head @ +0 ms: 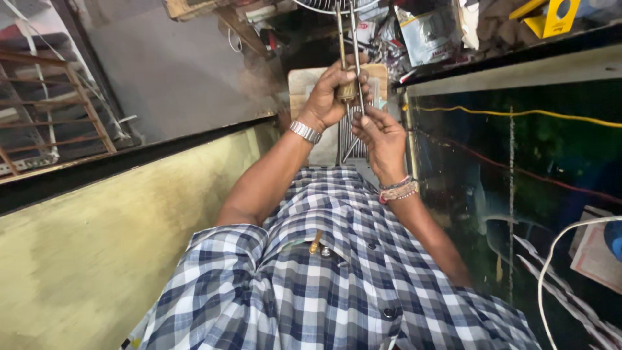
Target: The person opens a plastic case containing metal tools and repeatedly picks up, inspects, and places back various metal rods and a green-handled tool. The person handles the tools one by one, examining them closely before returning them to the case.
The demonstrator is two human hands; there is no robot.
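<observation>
At top centre, the left hand (332, 91) clasps a small brass fitting (346, 91) on two metal rods (348, 39), best held steady while the right hand (379, 133) pinches one rod lower down.

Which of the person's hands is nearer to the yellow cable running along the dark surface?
The right. The right hand pinches the thin metal rods just beside the yellow cable; the left hand, gripping the rods higher up, sits farther from it.
</observation>
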